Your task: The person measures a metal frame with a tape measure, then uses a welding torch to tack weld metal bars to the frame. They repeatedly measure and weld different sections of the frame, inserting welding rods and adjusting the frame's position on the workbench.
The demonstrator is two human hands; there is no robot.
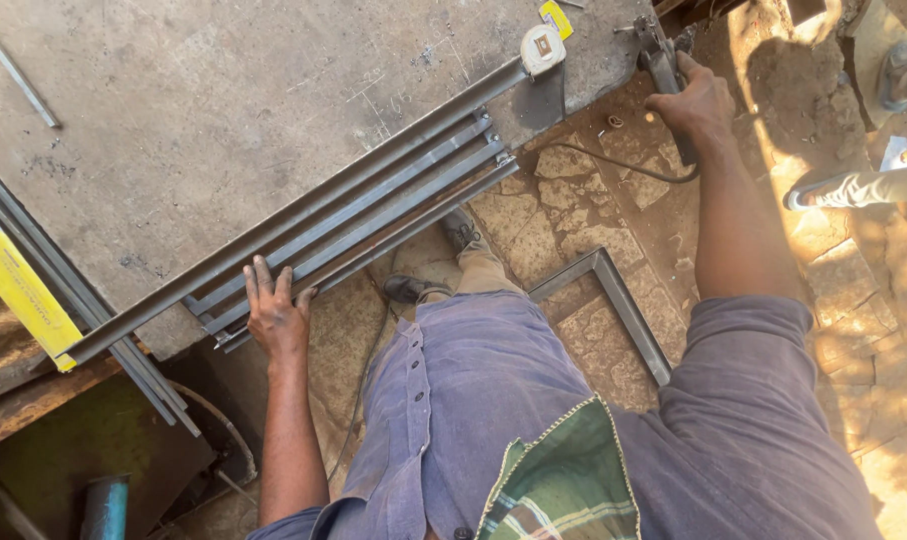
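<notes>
My left hand (273, 312) lies flat with fingers spread on the near ends of several grey metal bars (373, 215), which rest side by side along the edge of a steel worktable (203, 100). My right hand (695, 100) is closed around the handle of a dark power tool (663, 60), held out past the table's right end. A black cable (613, 160) runs down from it. A tape measure (542, 48) sits on the table corner near the bars' far ends.
An L-shaped metal frame piece (623, 305) lies on the stone paving. More bars (83, 320) and a yellow box (18, 285) sit at the left. My shoes (413, 288) stand below the table. Another person's legs (863, 185) are at the right.
</notes>
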